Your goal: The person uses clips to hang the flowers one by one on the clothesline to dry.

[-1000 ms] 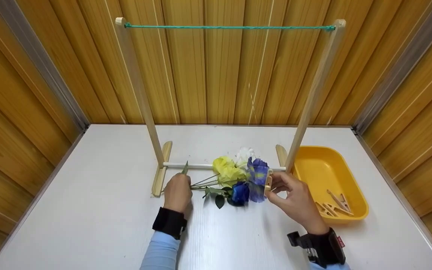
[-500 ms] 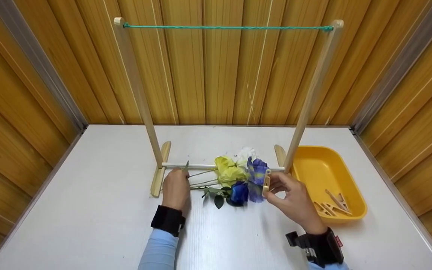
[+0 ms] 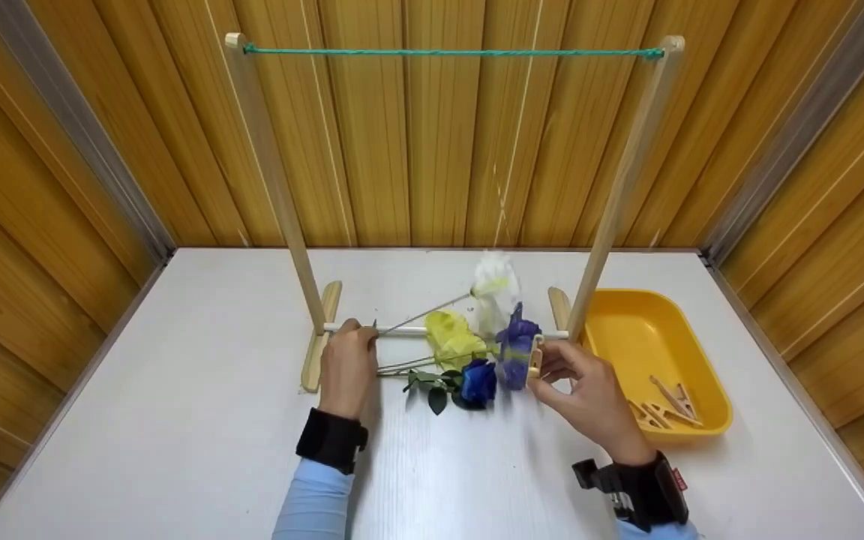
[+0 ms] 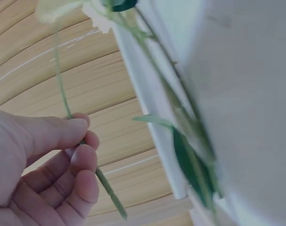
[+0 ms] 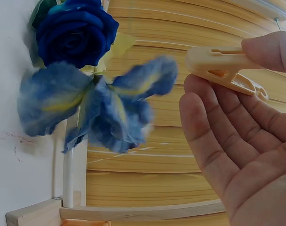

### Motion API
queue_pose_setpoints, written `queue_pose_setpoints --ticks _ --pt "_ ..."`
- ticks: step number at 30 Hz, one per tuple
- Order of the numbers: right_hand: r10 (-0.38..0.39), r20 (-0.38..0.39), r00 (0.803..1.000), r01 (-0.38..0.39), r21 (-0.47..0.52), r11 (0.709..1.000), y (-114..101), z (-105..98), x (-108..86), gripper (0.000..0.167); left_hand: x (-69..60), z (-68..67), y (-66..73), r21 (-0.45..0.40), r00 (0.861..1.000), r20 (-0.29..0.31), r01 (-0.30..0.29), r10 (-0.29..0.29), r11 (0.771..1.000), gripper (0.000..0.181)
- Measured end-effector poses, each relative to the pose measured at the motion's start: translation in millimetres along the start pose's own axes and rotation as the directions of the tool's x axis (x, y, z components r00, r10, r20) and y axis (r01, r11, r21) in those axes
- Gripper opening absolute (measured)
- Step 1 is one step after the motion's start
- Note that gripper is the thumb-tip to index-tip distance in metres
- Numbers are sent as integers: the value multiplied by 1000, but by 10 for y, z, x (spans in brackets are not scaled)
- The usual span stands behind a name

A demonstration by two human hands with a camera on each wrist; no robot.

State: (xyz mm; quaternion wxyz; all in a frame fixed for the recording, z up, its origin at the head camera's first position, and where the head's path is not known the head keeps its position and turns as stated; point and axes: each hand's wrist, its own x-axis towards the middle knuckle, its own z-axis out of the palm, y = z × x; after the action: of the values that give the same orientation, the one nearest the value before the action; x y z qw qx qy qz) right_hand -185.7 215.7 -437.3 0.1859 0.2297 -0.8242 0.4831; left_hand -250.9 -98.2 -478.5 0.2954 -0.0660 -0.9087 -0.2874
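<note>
My left hand (image 3: 349, 367) pinches the thin green stem (image 4: 62, 89) of a white artificial flower (image 3: 496, 289) between thumb and fingers. The flower's head is raised past the frame's white bottom bar, blurred. In my right hand (image 3: 589, 394), thumb and fingers grip a beige clothespin (image 5: 223, 66). Beside that hand is a purple-blue iris (image 3: 518, 349), also blurred. A yellow flower (image 3: 451, 341) and a dark blue rose (image 3: 479, 382) with green leaves lie between the hands, their stems running toward the left hand.
A wooden frame with two posts (image 3: 274, 172) carries a taut green cord (image 3: 447, 52) across its top and a white bar (image 3: 402, 331) low down. At right stands a yellow tray (image 3: 642, 322) with several clothespins (image 3: 668, 409) in it. Wood-panelled walls (image 3: 439, 150) enclose the white table (image 3: 199, 420).
The white flower has risen away from the others, up and back, its stem in my left hand. That hand has shifted slightly up. The iris has moved; my right hand stays nearly still.
</note>
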Motion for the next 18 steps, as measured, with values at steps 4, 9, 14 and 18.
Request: queue_pose_setpoints --ticks 4,9,14,18 --pt "-6 -12 1000 6 11 1000 -1 -18 4 32 21 -70 57 -22 999 -20 -29 29 999 14" --pt "0 -32 999 0 5 1000 -5 -53 4 36 27 -161 127 -21 998 -25 -56 55 998 14" --pt "-10 -58 998 11 3 1000 -22 -101 3 35 19 -252 201 -17 997 -14 -72 71 997 13" --pt "-18 -82 996 18 -2 1000 -58 -149 2 34 2 -323 268 -24 995 5 -95 95 995 13"
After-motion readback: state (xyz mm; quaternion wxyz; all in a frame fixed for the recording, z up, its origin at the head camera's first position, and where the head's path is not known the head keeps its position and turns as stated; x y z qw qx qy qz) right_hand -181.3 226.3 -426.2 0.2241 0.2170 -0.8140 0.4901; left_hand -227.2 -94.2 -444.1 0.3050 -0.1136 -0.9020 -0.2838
